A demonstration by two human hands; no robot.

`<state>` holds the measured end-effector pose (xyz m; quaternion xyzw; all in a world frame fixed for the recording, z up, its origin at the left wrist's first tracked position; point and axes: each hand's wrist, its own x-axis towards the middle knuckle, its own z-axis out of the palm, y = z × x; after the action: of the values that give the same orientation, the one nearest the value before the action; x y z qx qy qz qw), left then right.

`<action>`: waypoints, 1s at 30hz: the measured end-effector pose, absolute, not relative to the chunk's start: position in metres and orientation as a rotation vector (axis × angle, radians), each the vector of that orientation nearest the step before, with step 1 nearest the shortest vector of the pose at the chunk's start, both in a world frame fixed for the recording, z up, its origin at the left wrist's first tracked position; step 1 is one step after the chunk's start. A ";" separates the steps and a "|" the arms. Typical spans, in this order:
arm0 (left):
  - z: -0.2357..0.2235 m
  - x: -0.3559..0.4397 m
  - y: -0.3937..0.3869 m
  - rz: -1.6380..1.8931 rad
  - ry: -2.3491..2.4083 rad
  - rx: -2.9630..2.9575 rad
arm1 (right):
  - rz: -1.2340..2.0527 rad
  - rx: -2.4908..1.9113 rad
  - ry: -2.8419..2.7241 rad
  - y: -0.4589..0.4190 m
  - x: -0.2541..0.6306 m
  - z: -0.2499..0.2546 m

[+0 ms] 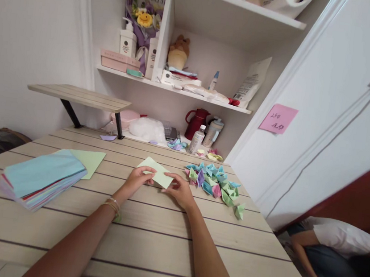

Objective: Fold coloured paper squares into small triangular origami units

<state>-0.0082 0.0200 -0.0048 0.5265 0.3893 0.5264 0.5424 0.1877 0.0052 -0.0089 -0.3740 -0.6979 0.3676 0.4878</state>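
Note:
Between my two hands is a pale green sheet of origami paper (158, 172), held just above the wooden table. My left hand (140, 179) pinches its left side between thumb and fingers. On the opposite side, my right hand (178, 189) grips the edge near the right corner. The paper looks folded, though its layers cannot be made out. To the right of my right hand lies a cluster of small folded paper pieces (212, 178) in blue, green, pink and purple. Farther left sits a stack of coloured paper (44, 173), blue on top, with a green sheet (92, 162) under it.
A small raised shelf (79, 94) stands at the table's back left. Along the back are a clear bottle (197, 139), a red jug (196, 123) and a light tumbler (213, 132). Another person (343, 248) crouches beyond the table's right edge.

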 end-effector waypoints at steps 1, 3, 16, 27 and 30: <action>-0.004 -0.008 0.020 1.247 0.925 1.259 | 0.866 -0.918 -1.670 0.007 0.188 -0.010; -0.004 -0.006 0.018 1.244 0.929 1.298 | 0.833 -0.937 -1.586 0.010 0.188 -0.011; -0.007 -0.001 0.018 1.363 0.807 1.272 | 1.211 -0.930 -1.237 0.011 0.181 -0.017; -0.006 0.001 0.017 1.099 0.905 1.217 | 1.037 -0.977 -1.371 0.012 0.179 -0.014; -0.005 -0.001 0.018 1.155 0.910 1.224 | 1.095 -0.934 -1.405 0.014 0.179 -0.017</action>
<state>-0.0011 0.0178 -0.0050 0.5228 0.3887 0.4934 0.5763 0.1790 0.0136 -0.0171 -0.3920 -0.5901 0.4598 0.5355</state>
